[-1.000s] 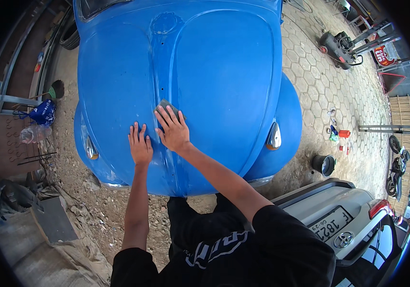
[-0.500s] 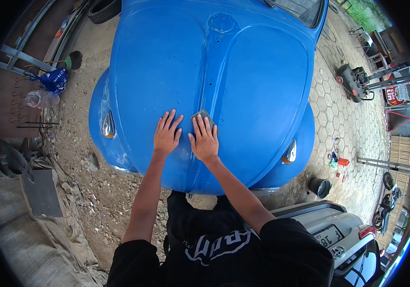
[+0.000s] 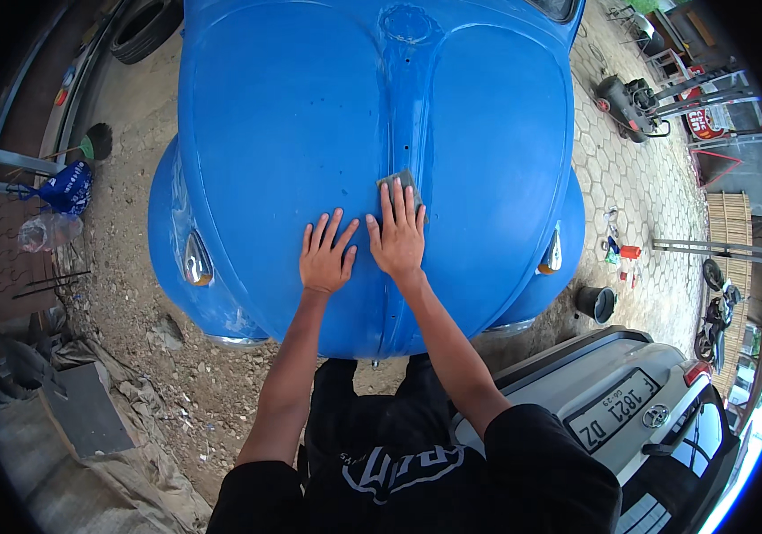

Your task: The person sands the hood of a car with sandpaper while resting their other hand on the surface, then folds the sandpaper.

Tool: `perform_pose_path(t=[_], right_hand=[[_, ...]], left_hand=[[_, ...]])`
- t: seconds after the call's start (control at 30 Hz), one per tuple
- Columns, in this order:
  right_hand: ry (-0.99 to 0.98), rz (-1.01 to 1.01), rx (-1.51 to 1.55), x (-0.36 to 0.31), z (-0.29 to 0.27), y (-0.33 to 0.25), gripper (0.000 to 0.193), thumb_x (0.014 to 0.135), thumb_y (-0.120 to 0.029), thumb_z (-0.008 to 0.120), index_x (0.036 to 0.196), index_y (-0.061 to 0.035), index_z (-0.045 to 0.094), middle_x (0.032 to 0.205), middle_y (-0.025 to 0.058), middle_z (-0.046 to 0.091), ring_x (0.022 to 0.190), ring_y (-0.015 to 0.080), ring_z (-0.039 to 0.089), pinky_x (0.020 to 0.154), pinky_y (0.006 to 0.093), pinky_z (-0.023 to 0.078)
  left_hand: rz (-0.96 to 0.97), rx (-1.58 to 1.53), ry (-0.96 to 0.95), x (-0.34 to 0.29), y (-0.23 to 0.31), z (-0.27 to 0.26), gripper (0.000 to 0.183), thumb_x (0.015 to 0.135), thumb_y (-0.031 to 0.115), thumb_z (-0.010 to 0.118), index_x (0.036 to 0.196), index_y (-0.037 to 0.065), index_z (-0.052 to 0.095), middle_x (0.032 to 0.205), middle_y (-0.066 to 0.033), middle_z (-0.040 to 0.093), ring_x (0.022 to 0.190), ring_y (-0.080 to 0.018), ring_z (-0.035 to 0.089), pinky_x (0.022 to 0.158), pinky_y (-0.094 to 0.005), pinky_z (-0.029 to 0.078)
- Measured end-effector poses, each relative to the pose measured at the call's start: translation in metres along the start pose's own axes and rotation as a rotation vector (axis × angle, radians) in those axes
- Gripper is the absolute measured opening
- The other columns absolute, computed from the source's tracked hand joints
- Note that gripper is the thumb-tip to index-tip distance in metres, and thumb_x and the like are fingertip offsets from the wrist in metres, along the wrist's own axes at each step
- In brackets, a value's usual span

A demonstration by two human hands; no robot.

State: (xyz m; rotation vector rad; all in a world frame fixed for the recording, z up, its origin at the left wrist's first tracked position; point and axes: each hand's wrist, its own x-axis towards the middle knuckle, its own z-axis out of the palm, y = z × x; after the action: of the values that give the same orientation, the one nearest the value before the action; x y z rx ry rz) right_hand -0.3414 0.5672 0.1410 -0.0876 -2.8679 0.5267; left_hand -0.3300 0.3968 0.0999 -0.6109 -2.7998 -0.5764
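Observation:
The blue car hood (image 3: 292, 133) fills the middle of the view, with a raised ridge running down its centre and damp-looking spots on the paint. My right hand (image 3: 399, 238) presses a small grey piece of sandpaper (image 3: 409, 181) onto the hood beside the ridge. Its fingers are stretched over the sheet, whose far end shows past the fingertips. To its left, my left hand (image 3: 326, 258) rests flat on the bare paint with fingers spread, holding nothing.
A silver car (image 3: 559, 392) stands close behind at right. Beyond the hood's right side are a black bucket (image 3: 596, 303), a red container (image 3: 630, 252) and an air compressor (image 3: 625, 107). A tyre (image 3: 147, 31) and a broom (image 3: 96, 141) lie at far left.
My right hand has slid the sandpaper forward along the ridge, away from me. My left hand stays flat on the hood, a little nearer my body. The view has shifted slightly.

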Motion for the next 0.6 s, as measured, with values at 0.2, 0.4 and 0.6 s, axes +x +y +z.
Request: perform_pose_path(t=[0.2,0.4,0.6], right_hand=[[-0.041,0.065,0.009,-0.023,0.001,-0.006,0.059,0.105,-0.043,0.042,0.158,-0.0160,0.036,0.164,0.0101,0.033,0.151,0.0347,0.029,0.120,0.0592,0.023],[0.077,0.053,0.015,0.141,-0.010,0.006,0.059,0.106,-0.045,0.039,0.158,-0.0175,0.036,0.165,0.0088,0.031,0.153,0.0333,0.026,0.122,0.0571,0.022],[0.059,-0.014,0.024,0.086,-0.004,-0.001,0.054,0.105,-0.037,0.043,0.156,-0.0176,0.040,0.163,0.0063,0.034,0.152,0.0296,0.028,0.121,0.0564,0.025]], left_hand=[[0.001,-0.005,-0.001,-0.007,-0.004,0.002,0.046,0.102,0.037,0.045,0.147,0.031,0.054,0.160,-0.0046,0.042,0.146,-0.0302,0.038,0.121,-0.0541,0.024],[0.034,0.005,0.023,-0.005,0.002,0.004,0.047,0.102,0.035,0.044,0.148,0.031,0.053,0.160,-0.0048,0.041,0.145,-0.0304,0.038,0.121,-0.0541,0.024],[0.019,0.078,0.013,-0.009,-0.007,0.002,0.046,0.103,0.036,0.044,0.147,0.034,0.054,0.159,-0.0025,0.043,0.144,-0.0278,0.041,0.120,-0.0523,0.027]])
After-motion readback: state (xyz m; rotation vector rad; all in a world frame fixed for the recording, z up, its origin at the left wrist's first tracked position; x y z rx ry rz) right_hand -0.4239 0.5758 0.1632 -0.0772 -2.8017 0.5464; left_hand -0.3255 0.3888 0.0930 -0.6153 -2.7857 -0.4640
